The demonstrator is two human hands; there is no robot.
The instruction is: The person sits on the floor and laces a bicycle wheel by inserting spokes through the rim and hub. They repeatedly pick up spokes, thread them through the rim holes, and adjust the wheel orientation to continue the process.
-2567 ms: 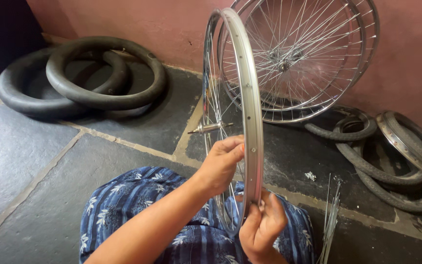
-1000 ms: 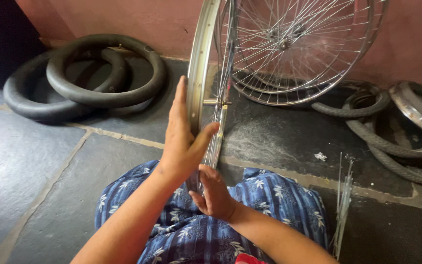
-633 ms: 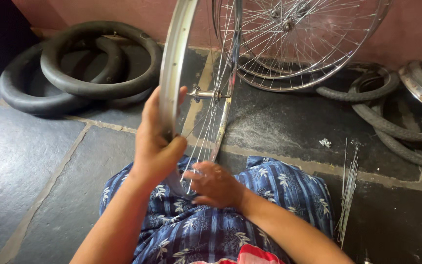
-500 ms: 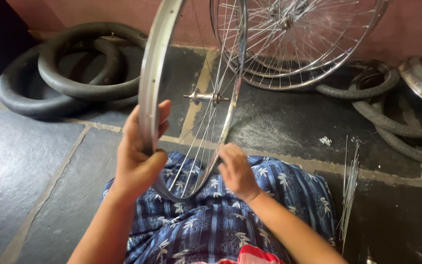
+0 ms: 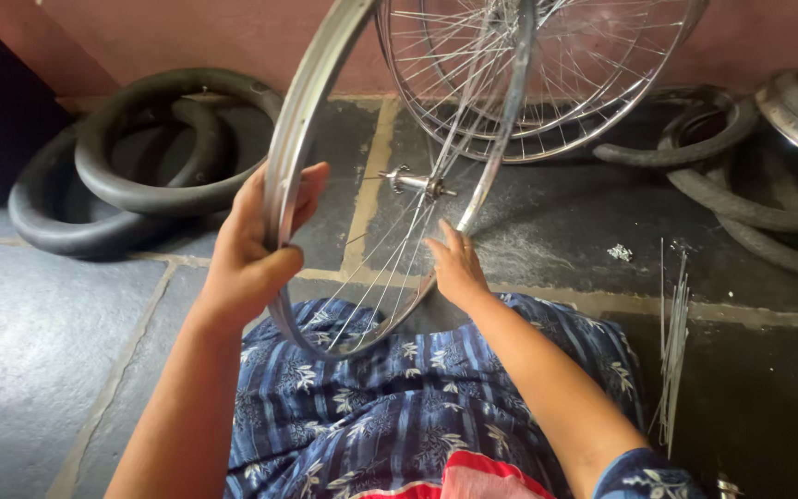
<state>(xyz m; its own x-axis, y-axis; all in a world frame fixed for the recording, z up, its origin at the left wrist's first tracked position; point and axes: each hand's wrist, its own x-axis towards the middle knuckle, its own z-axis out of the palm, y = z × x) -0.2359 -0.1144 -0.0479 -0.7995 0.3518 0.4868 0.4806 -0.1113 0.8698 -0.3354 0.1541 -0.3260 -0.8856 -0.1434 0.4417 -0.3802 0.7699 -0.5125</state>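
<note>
A bare silver bicycle rim [image 5: 299, 120] with thin spokes and a small hub [image 5: 415, 184] stands over my lap, turned partly face-on. My left hand [image 5: 253, 251] grips its left side, thumb across the rim's edge. My right hand [image 5: 454, 266] lies flat against the lower right of the rim, fingers pointing up toward the hub. The rim's bottom rests on my blue patterned cloth [image 5: 399, 407]. Its top runs out of view.
A second spoked wheel [image 5: 565, 83] leans on the pink wall behind. Black tyres [image 5: 131, 176] lie stacked at the left, more tyres and rims [image 5: 759, 185] at the right. Loose spokes [image 5: 672, 342] lie on the stone floor by my right arm.
The rim has swung from edge-on to partly face-on, its left side moving left with my left hand. My right hand moved from the spokes to the rim's lower right.
</note>
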